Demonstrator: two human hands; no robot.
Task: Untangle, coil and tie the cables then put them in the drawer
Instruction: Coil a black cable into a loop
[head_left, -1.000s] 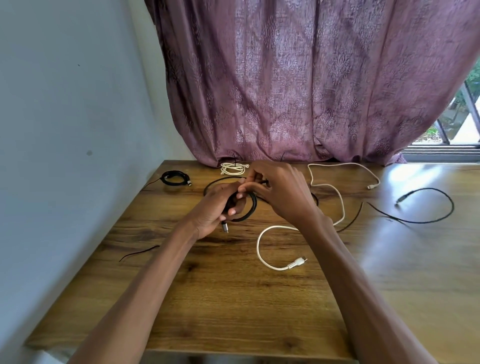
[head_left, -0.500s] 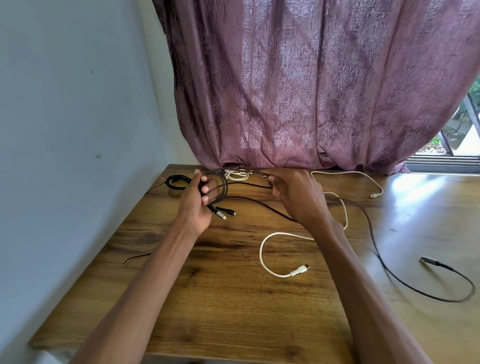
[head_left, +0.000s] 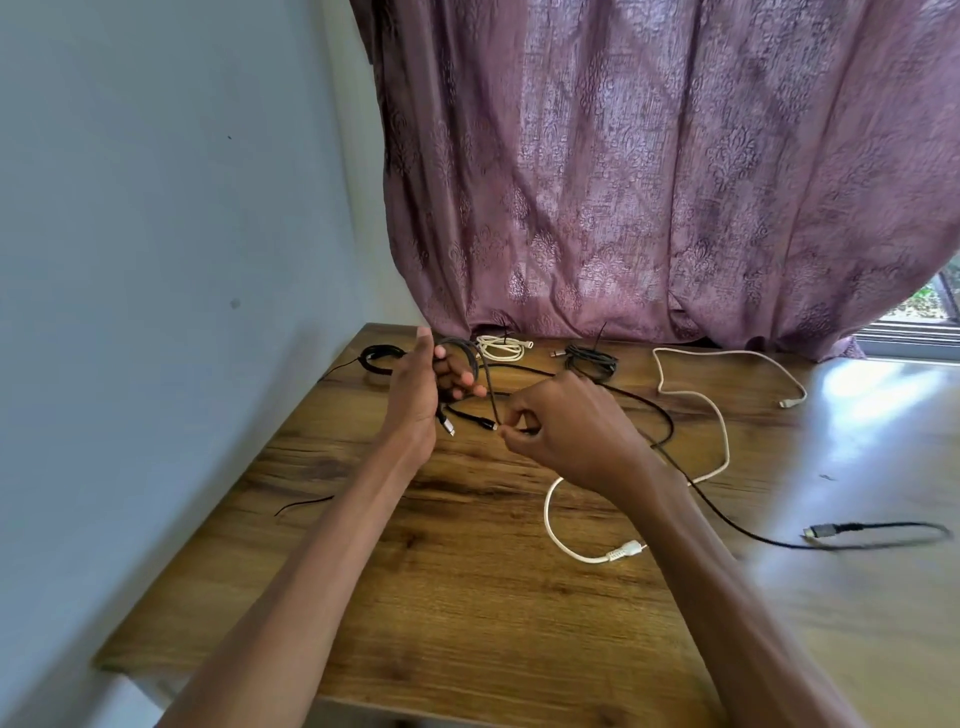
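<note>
Wooden table (head_left: 467, 597), mauve curtain (head_left: 649, 182), pale wall (head_left: 156, 208)

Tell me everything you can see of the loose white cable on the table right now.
The white cable is thin, round and looks rubbery, uncoiled and untied. It lies flat on the wooden table in loose curves. One end, a small plug, rests near the curtain side at far right; from there it runs left, bends back, sweeps down and passes under the right forearm. Its near end carries a ribbed white connector with a metal tip. A black cable crosses it near the forearm. Neither hand grips it.
</note>
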